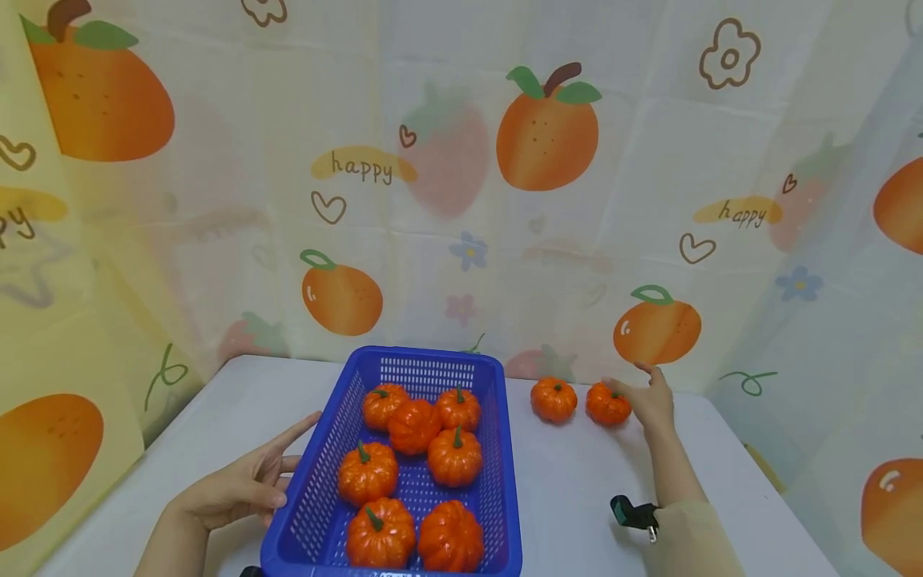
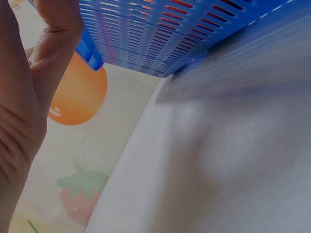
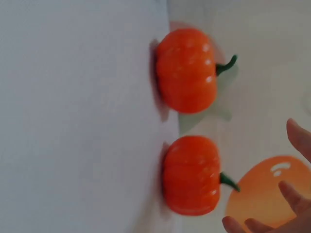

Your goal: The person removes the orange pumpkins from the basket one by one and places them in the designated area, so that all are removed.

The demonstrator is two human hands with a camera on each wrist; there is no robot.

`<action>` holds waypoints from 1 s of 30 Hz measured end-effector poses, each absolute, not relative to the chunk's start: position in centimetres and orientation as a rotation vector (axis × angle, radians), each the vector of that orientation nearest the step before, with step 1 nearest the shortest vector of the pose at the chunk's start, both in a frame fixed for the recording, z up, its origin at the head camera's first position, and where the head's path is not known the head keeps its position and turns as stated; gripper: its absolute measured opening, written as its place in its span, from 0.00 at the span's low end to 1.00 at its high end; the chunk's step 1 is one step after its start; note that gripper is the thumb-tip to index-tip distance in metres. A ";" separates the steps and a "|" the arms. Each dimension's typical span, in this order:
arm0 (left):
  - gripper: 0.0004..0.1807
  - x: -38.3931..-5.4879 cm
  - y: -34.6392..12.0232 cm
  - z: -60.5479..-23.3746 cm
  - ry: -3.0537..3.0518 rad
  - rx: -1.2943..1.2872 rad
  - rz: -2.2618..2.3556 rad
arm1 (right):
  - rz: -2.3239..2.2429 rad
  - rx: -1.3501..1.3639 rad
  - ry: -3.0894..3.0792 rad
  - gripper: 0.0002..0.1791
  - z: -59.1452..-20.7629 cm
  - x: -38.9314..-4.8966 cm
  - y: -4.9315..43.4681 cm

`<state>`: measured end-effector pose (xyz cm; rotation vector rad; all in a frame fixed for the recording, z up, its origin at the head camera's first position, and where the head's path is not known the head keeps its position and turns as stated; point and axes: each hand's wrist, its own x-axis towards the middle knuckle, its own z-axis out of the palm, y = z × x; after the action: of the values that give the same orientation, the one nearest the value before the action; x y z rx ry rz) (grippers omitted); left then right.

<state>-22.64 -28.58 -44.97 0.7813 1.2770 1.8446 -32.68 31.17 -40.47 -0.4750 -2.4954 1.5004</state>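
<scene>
The right hand [image 1: 649, 405], fingers parted and gripping nothing, hovers just beside a glossy orange ribbed pumpkin with a green stem [image 1: 606, 405], near the white table's [image 1: 570, 497] far right corner. A matching pumpkin [image 1: 554, 400] sits along the far edge. The left hand [image 1: 234, 489], fingers loosely extended, holds nothing beside a blue perforated plastic basket [image 1: 433, 373] containing seven more pumpkins [image 1: 414, 426]; contact is unclear.

High head view, close wrist views, shared tabletop [image 1: 577, 497]
</scene>
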 end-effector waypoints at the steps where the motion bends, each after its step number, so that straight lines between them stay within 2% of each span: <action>1: 0.50 -22.7 -28.6 -45.0 1.269 0.785 1.841 | 1.517 -0.461 -2.492 0.51 -40.0 -32.6 30.8; 7: 0.49 -23.0 -28.7 -45.0 1.224 0.809 1.826 | 1.647 -0.303 -2.507 0.51 -37.3 -31.9 28.2; 12: 0.50 -23.0 -28.7 -45.0 1.220 0.803 1.826 | 1.713 -0.121 -2.540 0.46 -35.5 -31.1 25.7; 22: 0.49 -23.1 -28.8 -45.3 1.247 0.787 1.825 | 1.922 0.480 -2.542 0.35 -34.8 -29.1 20.5; 30: 0.49 -23.1 -28.8 -45.3 1.256 0.785 1.824 | 2.043 0.947 -2.621 0.39 -35.2 -27.4 16.5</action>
<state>-23.11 -28.78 -45.28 0.7849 1.2565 1.8243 -27.37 16.49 -35.22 0.9468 -2.6215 2.0434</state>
